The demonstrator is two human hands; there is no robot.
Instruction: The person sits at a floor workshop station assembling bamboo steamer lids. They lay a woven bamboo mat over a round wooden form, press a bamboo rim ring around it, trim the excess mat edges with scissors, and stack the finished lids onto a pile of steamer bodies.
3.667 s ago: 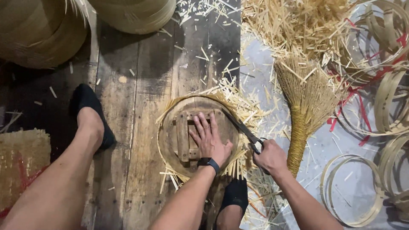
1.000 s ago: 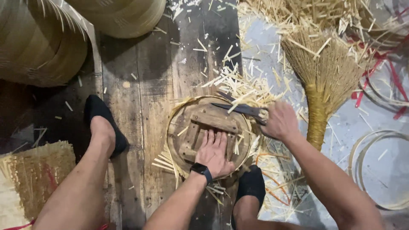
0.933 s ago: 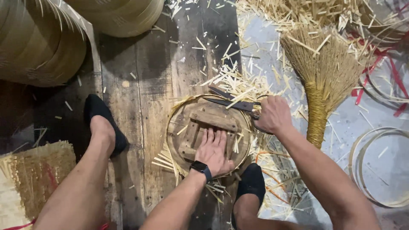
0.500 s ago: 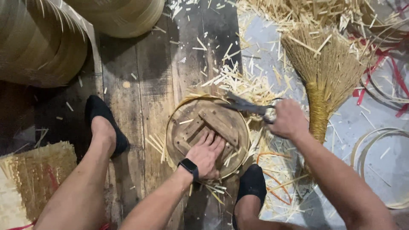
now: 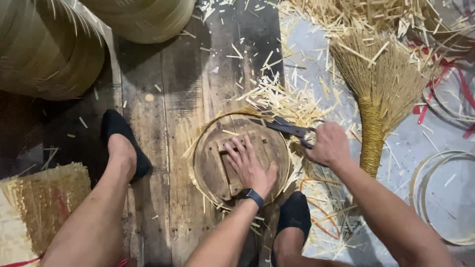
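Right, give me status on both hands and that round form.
Left hand flat on round wooden form, pressing. Right hand gripping scissors at form's far rim. Bamboo offcuts piled beside blades; broom off right.

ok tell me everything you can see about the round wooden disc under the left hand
The round wooden disc lies flat on the dark floor planks, worn and brown, with wooden slats fixed across its face. A thin bamboo hoop rings its edge, and cut strips stick out around it. The left hand presses palm-down on the slats. The scissors in the right hand reach over its upper rim.
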